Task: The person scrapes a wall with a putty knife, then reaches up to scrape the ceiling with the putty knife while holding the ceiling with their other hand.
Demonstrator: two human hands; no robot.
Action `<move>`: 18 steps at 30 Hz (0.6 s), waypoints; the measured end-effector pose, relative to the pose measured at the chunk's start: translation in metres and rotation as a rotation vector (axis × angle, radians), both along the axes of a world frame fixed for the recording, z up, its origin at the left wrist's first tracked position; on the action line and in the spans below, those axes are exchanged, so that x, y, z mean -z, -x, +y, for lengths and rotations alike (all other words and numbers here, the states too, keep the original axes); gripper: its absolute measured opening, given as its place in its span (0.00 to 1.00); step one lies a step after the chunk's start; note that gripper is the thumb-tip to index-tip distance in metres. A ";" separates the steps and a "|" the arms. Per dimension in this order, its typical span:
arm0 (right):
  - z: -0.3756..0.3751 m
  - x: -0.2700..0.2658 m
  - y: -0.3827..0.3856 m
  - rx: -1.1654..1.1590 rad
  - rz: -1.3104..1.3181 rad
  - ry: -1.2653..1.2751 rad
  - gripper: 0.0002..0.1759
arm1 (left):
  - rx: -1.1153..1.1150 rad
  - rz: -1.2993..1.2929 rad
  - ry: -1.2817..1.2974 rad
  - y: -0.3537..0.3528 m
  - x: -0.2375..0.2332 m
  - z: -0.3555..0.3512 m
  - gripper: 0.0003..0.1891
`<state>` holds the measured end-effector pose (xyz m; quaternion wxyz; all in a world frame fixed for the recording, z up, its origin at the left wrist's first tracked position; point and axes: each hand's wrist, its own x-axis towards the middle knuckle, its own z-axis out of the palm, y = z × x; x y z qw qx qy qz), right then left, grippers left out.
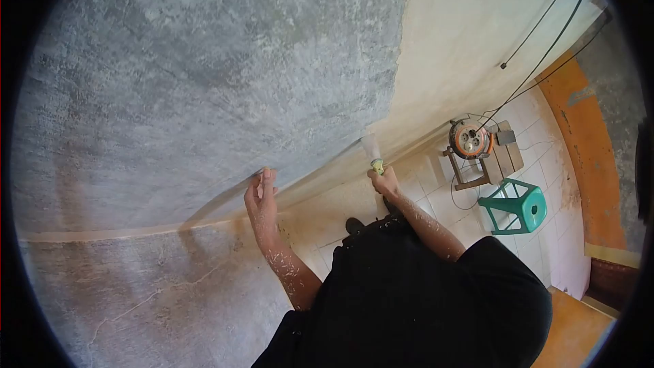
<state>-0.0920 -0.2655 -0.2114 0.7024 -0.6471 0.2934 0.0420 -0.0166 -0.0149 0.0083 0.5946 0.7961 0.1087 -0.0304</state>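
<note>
My right hand (385, 182) is closed around the yellow-green handle of a putty knife (370, 148). The knife's wide, pale blade reaches the wall by the ragged edge between the bare grey surface (272, 61) and the cream paint (449, 41). Over to the left, my left hand (262, 196) is raised at the grey wall with its fingertips up and its fingers partly bent and apart. I see nothing held in it. Pale flakes cling to both forearms.
A cable reel (470, 139) with an orange rim sits on a small wooden stool (503, 157). Beside it, a green plastic stool (531, 208) stands or leans on the tiled floor (436, 197). Black cables (545, 68) hang down the wall. An orange-painted wall (586, 143) rises at the right.
</note>
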 end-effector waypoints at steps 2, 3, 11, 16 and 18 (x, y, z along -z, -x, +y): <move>0.000 -0.021 -0.003 0.017 -0.017 -0.090 0.16 | -0.007 0.020 0.016 0.000 0.001 0.000 0.25; 0.004 -0.026 -0.002 0.024 -0.020 -0.144 0.16 | -0.015 0.025 0.000 0.002 -0.001 -0.001 0.25; 0.004 -0.029 -0.005 0.067 -0.030 -0.028 0.15 | 0.028 0.041 -0.003 -0.001 -0.001 -0.004 0.26; 0.000 -0.026 -0.002 0.023 -0.011 0.114 0.16 | 0.028 0.060 -0.050 0.007 -0.009 -0.002 0.27; -0.010 -0.045 -0.028 0.071 -0.243 0.262 0.17 | 0.028 0.032 -0.018 -0.002 -0.003 -0.010 0.27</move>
